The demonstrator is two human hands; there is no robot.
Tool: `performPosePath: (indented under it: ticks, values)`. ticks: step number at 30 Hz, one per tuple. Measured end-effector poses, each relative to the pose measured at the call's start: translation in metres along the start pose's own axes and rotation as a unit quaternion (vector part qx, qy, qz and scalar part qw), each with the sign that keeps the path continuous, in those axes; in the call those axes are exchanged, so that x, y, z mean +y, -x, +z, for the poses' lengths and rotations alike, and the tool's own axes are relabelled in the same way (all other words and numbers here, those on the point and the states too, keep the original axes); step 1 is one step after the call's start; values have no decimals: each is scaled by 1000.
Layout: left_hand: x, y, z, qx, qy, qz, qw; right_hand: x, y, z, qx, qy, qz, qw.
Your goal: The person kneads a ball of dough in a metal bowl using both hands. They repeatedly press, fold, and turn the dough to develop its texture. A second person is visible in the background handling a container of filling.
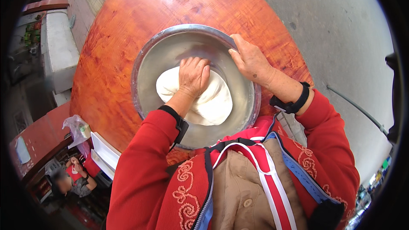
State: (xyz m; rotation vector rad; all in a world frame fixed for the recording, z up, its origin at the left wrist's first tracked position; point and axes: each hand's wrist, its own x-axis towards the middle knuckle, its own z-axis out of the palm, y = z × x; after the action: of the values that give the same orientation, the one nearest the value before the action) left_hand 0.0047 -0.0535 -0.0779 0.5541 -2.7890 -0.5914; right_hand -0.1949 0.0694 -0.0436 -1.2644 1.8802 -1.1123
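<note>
A large mass of white dough [214, 107] lies in a wide stainless steel bowl [150, 48] on a reddish wooden table. My left hand [194, 76] presses into the top of the dough with its fingers curled; the fingertips are hidden. My right hand [252, 60] grips the bowl's rim at the upper right, with the thumb and a finger reaching over the edge. Both wrists wear black bands below red sleeves. The near edge of the bowl is partly covered by my clothing and left arm.
The glossy wooden table [105, 70] has a curved edge. At lower left are a plastic bag [77, 129] and a white tray-like container [105, 153]. Beyond them sits another person [75, 175]. A white chest-like box [60, 44] stands left; a thin pole [354, 108] is at right.
</note>
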Motion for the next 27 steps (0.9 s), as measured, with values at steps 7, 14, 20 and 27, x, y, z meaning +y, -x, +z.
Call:
performPosePath:
  ticks: [7, 14, 20, 27]
  values:
    - [-9, -39, -1, -142, 70, -129, 979, 5, 3, 3, 33, 40, -15, 999]
    - [-20, -42, -57, -75, -37, -275, 958, 12, 44, 7, 44, -55, -13, 997]
    - [-46, 12, -63, -63, -142, -318, 935, 14, 97, -3, -13, -79, 4, 997]
    - [-41, 9, -75, -55, 26, -321, 945, 13, 63, -31, -31, -147, 28, 988]
